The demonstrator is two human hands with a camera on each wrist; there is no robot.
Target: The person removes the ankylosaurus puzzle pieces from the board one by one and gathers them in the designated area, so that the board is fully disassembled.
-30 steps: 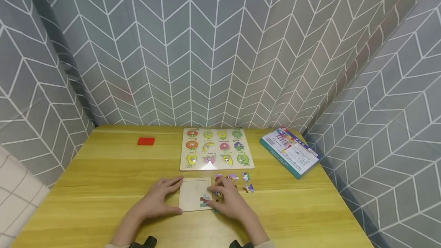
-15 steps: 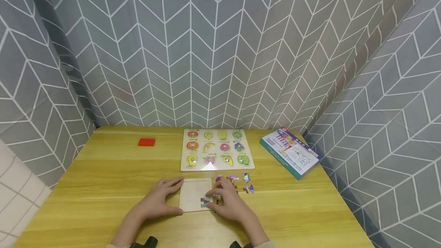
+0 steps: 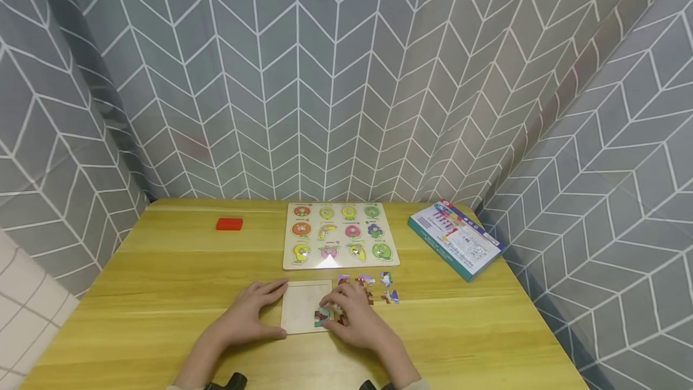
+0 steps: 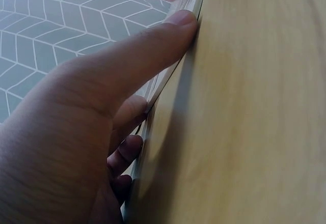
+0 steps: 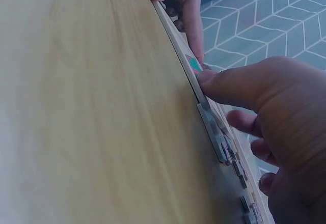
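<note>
A square wooden puzzle tray (image 3: 300, 303) lies flat at the table's front middle. My left hand (image 3: 250, 312) holds its left side, thumb at the near corner and fingers at the far corner; in the left wrist view the thumb (image 4: 153, 46) lies along the tray's edge. My right hand (image 3: 357, 315) reaches over the tray's right side, thumb and index finger on a small teal and brown jigsaw piece (image 3: 320, 316) in the near right corner. The fingers partly hide that corner. Loose jigsaw pieces (image 3: 391, 296) lie right of the tray, some under the right hand.
A fruit peg puzzle board (image 3: 341, 236) lies behind the tray. A printed box (image 3: 456, 239) stands at the back right, and a red block (image 3: 230, 224) at the back left. A patterned curtain (image 3: 325, 77) hangs behind the table (image 3: 162, 269).
My right thumb and index finger have shifted slightly left over the tray's near right corner, around the teal and brown pieces. The left hand keeps its place on the tray.
</note>
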